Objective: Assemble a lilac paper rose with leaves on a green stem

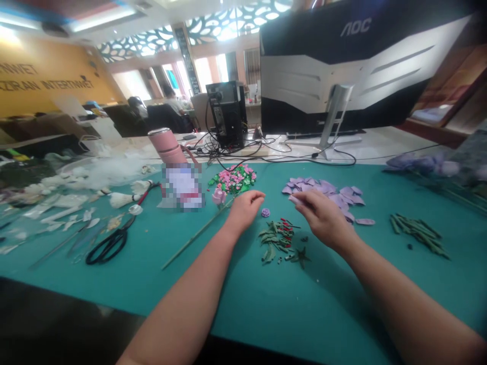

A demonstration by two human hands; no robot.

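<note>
My left hand (247,209) is raised over the mat with its fingers pinched together; anything between the fingertips is too small to make out. My right hand (323,215) is closed on a pale lilac petal (294,200), which pokes out past the thumb. Between the hands lies a small purple openwork ball (265,213). Closer to me is a little heap of green leaf pieces (274,235) with red bits, and a green star-shaped sepal (301,257). Behind my right hand spreads a pile of lilac petals (319,186). An artificial pink flower (218,196) on a green stem lies left of my left hand.
Black-handled scissors (110,246) and white scraps lie on the left of the green mat (243,314). Pink and green small pieces (238,177), a pink bottle (167,146) and a monitor (335,76) are farther back. Green stem pieces (418,233) sit at right.
</note>
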